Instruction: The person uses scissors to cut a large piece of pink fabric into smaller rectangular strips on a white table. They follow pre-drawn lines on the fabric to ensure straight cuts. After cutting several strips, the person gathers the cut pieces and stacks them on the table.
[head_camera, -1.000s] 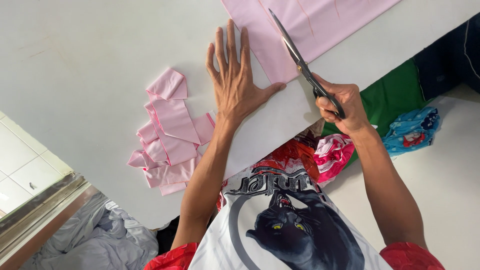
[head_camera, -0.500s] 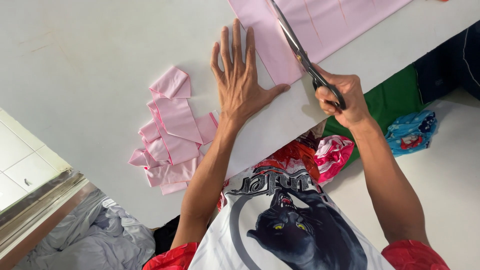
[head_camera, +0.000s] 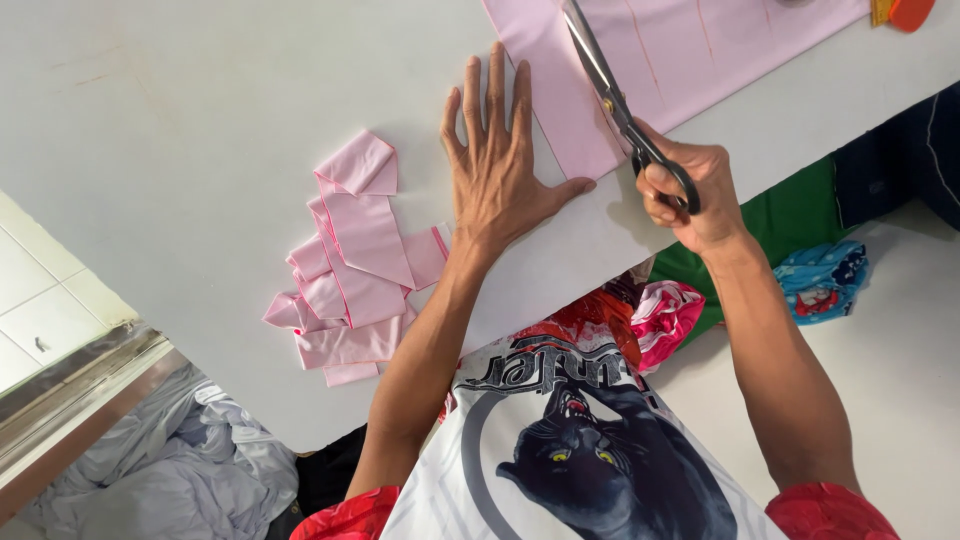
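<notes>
Pressing flat with fingers spread, the left hand (head_camera: 497, 160) lies open on the white table (head_camera: 200, 120), its fingertips and thumb on the near edge of the pink cloth (head_camera: 680, 60). This cloth runs off the top of the view and carries faint lines drawn along it. The right hand (head_camera: 690, 190) is closed around the black handles of the scissors (head_camera: 610, 90), fingers through the loops; the blades lie on the cloth, pointing away from the person, just right of the left hand. Whether the blades are parted cannot be told. Left of the left wrist sits a heap of pink offcuts (head_camera: 350, 265), touching one another. Colourful fabric (head_camera: 665, 315) hangs below the table edge, beside the right forearm.
</notes>
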